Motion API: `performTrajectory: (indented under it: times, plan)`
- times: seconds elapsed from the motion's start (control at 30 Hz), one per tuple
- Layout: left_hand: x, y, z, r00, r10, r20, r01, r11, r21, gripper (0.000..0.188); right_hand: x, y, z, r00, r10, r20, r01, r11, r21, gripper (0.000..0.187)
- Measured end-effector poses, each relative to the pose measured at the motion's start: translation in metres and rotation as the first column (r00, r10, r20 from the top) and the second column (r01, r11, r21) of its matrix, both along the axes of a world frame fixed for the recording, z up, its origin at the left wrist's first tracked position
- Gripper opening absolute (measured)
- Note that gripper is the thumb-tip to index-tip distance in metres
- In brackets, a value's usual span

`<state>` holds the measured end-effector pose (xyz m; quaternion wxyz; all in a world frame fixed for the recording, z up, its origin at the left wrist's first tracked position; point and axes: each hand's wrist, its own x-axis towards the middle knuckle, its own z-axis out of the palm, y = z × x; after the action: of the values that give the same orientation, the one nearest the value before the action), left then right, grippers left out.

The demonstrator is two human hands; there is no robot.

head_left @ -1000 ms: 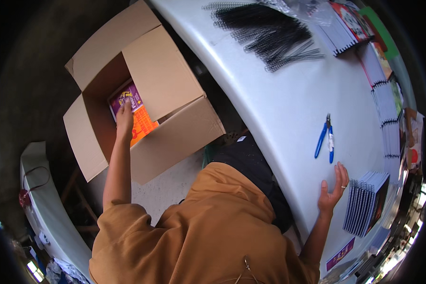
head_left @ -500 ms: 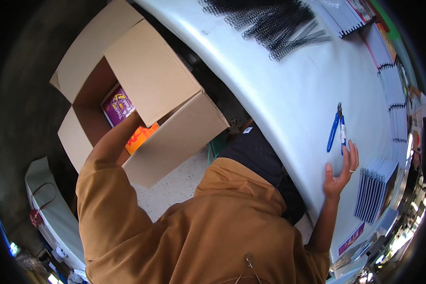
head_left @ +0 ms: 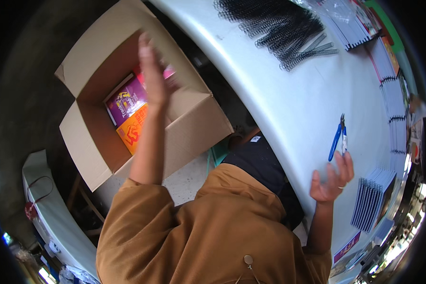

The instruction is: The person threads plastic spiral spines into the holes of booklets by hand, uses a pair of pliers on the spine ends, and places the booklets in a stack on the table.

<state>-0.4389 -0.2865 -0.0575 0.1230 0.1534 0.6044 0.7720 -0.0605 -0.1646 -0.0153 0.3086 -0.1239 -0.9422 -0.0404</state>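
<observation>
A large cardboard box (head_left: 199, 117) stands on the left with its top open. Inside lie a purple book (head_left: 128, 101) and an orange book (head_left: 133, 128), and part of a pink cover shows past my wrist. My left hand (head_left: 152, 75) is over the box, fingers stretched upward near the table-side flap and smeared by motion; nothing shows in it. On the white table, my right hand (head_left: 333, 182) has its fingers apart and holds nothing. Just beyond its fingertips lie blue-handled cutters (head_left: 337, 141).
Black spiral binding coils (head_left: 281, 28) are heaped at the table's far side. Spiral-bound books (head_left: 367, 201) form a stack by my right hand, with more bound stacks (head_left: 394, 106) along the right edge. Another light-coloured surface (head_left: 57, 208) is at the lower left.
My left hand has come up from inside the box. The flap that covered part of the opening has swung away, showing more of the books. My right hand has shifted slightly toward me.
</observation>
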Motion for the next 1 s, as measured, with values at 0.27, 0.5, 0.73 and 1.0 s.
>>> performTrajectory:
  times: [0.27, 0.5, 0.73, 1.0]
  plan:
    - [0.02, 0.025, -0.019, 0.962, -0.231, -0.145, 0.235, 0.972, 0.008, 0.04, -0.223, 0.015, -0.002, 0.966, 0.208, 0.156, -0.183, 0.97, -0.16, 0.048]
    - [-0.128, -0.026, -0.154, 0.266, 0.245, 0.932, -0.371, 0.919, -0.136, 0.06, -0.236, 0.022, -0.021, 0.961, 0.143, 0.236, -0.082, 0.965, -0.248, 0.045]
    - [-0.139, -0.025, -0.218, 0.179, 0.146, 0.973, -0.386, 0.92, -0.067, 0.077, -0.235, 0.024, -0.023, 0.966, 0.141, 0.218, -0.074, 0.955, -0.289, 0.046]
    - [-0.148, -0.001, -0.257, 0.441, 0.221, 0.87, -0.529, 0.847, 0.053, 0.073, -0.237, 0.02, -0.019, 0.968, 0.172, 0.184, -0.111, 0.947, -0.302, 0.041]
